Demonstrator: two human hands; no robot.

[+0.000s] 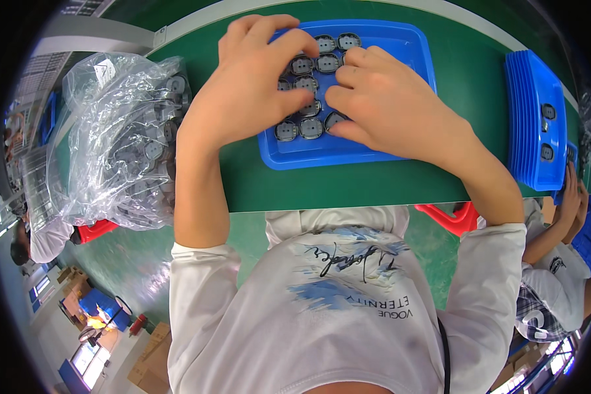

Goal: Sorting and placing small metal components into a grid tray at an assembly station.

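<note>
A blue tray (348, 157) lies on the green table, with several small grey-black plastic housings (310, 127) set out in rough rows inside. My left hand (253, 82) reaches over the tray's left side. Its thumb and forefinger are spread around the housings beneath, and I see nothing held in it. My right hand (387, 98) is over the middle and right of the tray, fingers bent. Between its thumb and forefinger shows a tilted housing (334, 120), partly covered by the hand. Both hands hide part of the tray's contents.
A clear plastic bag (111, 144) full of similar housings stands at the left. Nested blue trays (535, 118) stand at the right, with a few housings in the top one. Beyond them a co-worker's hands (571, 200) show. Red stools (453, 218) are below the table edge.
</note>
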